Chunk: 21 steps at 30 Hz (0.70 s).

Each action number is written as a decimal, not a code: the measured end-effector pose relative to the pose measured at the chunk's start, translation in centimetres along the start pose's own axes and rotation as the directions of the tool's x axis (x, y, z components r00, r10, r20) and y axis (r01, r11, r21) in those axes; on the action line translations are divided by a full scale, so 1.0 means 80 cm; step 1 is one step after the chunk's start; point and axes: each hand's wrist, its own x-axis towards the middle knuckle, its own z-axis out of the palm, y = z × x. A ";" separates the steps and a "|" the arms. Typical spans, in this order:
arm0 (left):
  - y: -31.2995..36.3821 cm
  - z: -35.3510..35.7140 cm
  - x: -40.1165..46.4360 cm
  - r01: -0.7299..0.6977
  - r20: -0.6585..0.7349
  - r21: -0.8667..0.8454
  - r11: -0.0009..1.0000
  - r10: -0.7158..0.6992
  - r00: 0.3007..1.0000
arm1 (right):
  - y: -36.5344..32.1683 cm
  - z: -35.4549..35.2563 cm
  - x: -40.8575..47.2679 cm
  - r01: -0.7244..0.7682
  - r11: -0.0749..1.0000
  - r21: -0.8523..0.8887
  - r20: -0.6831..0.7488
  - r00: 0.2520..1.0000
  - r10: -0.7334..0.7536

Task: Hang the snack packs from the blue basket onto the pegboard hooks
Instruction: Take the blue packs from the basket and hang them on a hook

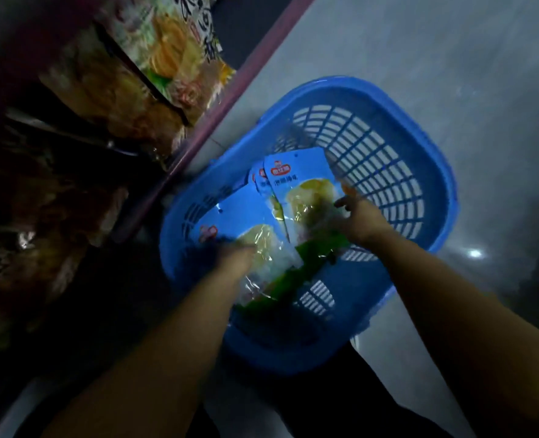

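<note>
A blue slotted plastic basket (388,147) stands on the grey floor below me. Inside lie blue snack packs with yellow food pictured and a green bottom edge. My right hand (361,221) grips the upper stack of snack packs (296,181), fingers curled over its right edge. My left hand (235,259) reaches into the basket's left side and rests on another snack pack (230,216); its fingers are blurred and partly hidden, so the grip is unclear.
On the left hang rows of snack bags (167,49) on a dark display with a metal hook (72,134). A purple shelf edge (230,90) runs diagonally beside the basket. Grey floor (451,42) spreads to the right.
</note>
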 end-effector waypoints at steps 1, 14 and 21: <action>0.000 0.010 0.011 0.029 0.025 0.001 1.000 -0.029 0.999 | 0.003 0.002 0.019 0.004 1.000 -0.017 -0.019 1.000 -0.005; -0.018 0.042 0.055 -0.160 -0.315 0.019 0.987 0.158 0.936 | 0.014 0.031 0.075 -0.124 0.978 0.170 -0.115 0.983 0.144; -0.015 0.031 0.062 -0.191 -0.314 -0.034 0.981 0.171 0.934 | 0.025 0.012 0.057 -0.176 0.740 0.649 0.116 0.984 0.132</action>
